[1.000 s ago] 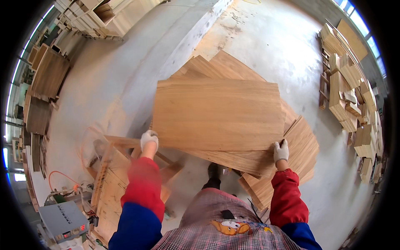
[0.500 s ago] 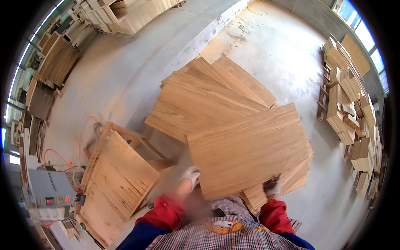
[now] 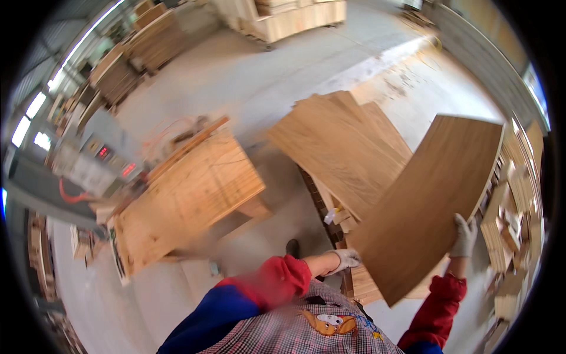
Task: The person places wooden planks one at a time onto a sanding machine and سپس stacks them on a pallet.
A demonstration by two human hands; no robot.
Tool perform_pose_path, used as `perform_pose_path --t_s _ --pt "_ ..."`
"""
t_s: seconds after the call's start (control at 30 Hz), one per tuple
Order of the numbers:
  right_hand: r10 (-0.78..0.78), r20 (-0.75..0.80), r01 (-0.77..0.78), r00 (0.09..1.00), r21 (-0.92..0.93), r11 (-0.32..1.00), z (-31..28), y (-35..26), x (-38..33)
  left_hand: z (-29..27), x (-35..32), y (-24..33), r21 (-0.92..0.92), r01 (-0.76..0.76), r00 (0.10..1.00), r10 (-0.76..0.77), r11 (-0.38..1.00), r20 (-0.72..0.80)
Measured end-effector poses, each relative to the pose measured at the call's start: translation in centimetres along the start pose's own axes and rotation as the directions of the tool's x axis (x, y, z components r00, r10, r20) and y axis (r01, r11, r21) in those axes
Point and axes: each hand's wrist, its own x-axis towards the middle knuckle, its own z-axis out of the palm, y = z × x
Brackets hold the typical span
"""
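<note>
A large brown wooden panel (image 3: 433, 200) is held up at a tilt in front of me, its long side running from lower left to upper right. My right hand (image 3: 464, 237), in a pale glove, grips its right edge with fingers over the face. At the lower left edge my left hand (image 3: 344, 260), also gloved, is closed on the panel, its fingertips partly hidden. Behind and below lies a fanned stack of similar wooden panels (image 3: 342, 141), partly covered by the raised one.
To the left stands a wooden workbench (image 3: 194, 194) with a plywood top. Beyond it is a grey control box (image 3: 109, 147) with red displays. Stacked boards (image 3: 501, 224) line the right side. A wooden crate (image 3: 300, 23) stands at the back. A dark shoe (image 3: 293, 248) shows below.
The top panel has been lifted off the stack and tilted up to the right, held by both hands. The view has swung left, bringing the workbench nearer the middle.
</note>
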Motion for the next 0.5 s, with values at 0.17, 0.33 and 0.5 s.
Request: perform_pose_path --t_s 0.17,0.33,0.5 --pt "-0.236 0.399 0.401 0.886 -0.403 0.823 5.5 -14.1 -5.3 -7.5 -11.6 12.7 -0.766 -0.275 0.956 0.252 0.581 -0.152" --pt "-0.330 0.918 0.956 0.219 -0.270 -0.117 13.4 -23.7 -12.9 -10.9 -25.2 15.0 -0.827 -0.562 0.739 0.442 -0.014 -0.509" --pt "-0.229 0.944 0.953 -0.239 0.183 -0.240 23.1 -27.1 -21.9 -11.3 -39.8 3.7 -0.348 -0.932 0.354 0.052 0.105 -0.934"
